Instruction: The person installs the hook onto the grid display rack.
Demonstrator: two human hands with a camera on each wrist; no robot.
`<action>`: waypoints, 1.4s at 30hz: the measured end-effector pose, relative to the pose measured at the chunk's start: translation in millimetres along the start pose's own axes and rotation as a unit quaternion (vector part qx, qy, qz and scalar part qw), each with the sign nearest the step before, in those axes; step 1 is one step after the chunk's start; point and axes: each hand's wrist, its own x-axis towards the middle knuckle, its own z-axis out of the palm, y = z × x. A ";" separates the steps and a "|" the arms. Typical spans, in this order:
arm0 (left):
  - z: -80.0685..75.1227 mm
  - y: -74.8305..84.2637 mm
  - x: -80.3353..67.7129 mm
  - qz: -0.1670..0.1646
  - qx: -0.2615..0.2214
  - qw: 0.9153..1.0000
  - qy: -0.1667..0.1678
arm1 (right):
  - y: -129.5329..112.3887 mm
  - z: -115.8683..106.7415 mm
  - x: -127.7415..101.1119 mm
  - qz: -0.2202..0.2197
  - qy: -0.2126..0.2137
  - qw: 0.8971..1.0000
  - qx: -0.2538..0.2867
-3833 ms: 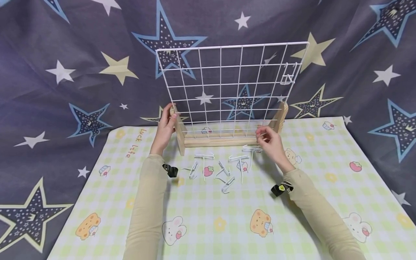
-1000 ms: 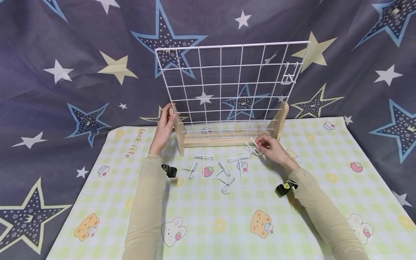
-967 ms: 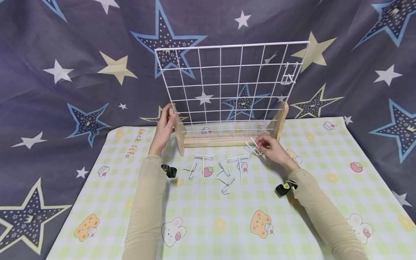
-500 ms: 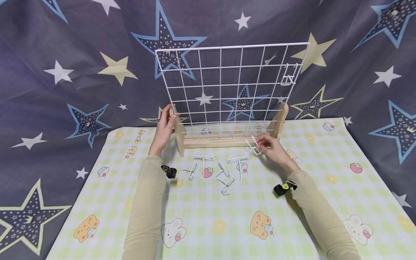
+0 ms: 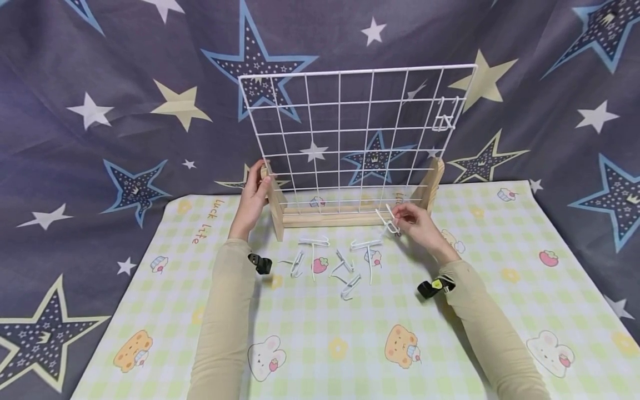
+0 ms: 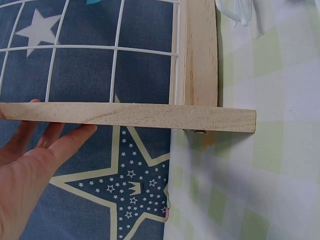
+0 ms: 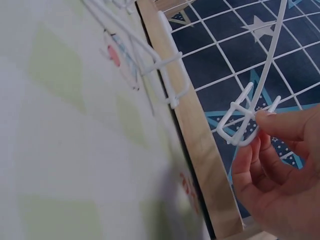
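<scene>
A white wire grid panel (image 5: 339,133) stands upright in a wooden stand (image 5: 330,220). At the stand's left side board (image 6: 150,116), my left hand (image 5: 252,197) grips the edge, with thumb in front and fingers reaching behind. My right hand (image 5: 417,225) pinches a white wire hook (image 7: 237,125) between thumb and fingers. In the head view this hook overlaps the right part of the stand's bottom bar, its two bent prongs pointing up. The right wrist view shows its long arm rising across the grid. Another white hook (image 5: 442,123) hangs at the grid's upper right.
Several white wire hooks lie loose in front of the stand, among them one hook (image 5: 314,242) at the left and one hook (image 5: 370,245) near my right hand. A checked tablecloth (image 5: 340,316) covers the table. A star-patterned curtain (image 5: 150,166) hangs close behind the stand.
My right hand has picked up the rightmost hook from the cloth. In the last second it has lifted slightly and turned the hook, prongs now upward. My left hand has stayed in place.
</scene>
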 end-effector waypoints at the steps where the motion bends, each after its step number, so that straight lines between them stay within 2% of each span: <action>1: 0.0 0.2 0.0 0.000 -0.001 1.000 0.001 | 2.1 0.3 1.5 0.001 0.001 1.000 0.005; 8: 0.3 1.2 -0.4 -0.006 -0.002 1.000 0.003 | -1.3 3.8 6.3 0.004 0.005 1.000 0.029; 16: -2.2 1.1 1.7 0.004 -0.014 1.000 0.001 | -44.2 9.8 11.8 -0.025 0.010 1.000 0.012; 21: -1.1 1.2 1.0 0.005 0.004 1.000 0.003 | -59.5 16.0 17.8 -0.027 0.013 0.999 0.018; 26: -0.3 1.4 0.0 0.007 0.008 1.000 0.007 | -67.0 22.3 22.8 -0.029 0.010 0.999 0.029; 33: 0.1 0.0 0.7 0.012 0.002 1.000 0.005 | -65.2 33.7 30.2 -0.023 0.001 0.999 0.043; 42: 0.3 0.4 1.7 0.011 -0.004 1.000 0.000 | -72.3 45.4 36.4 -0.026 0.019 0.998 0.062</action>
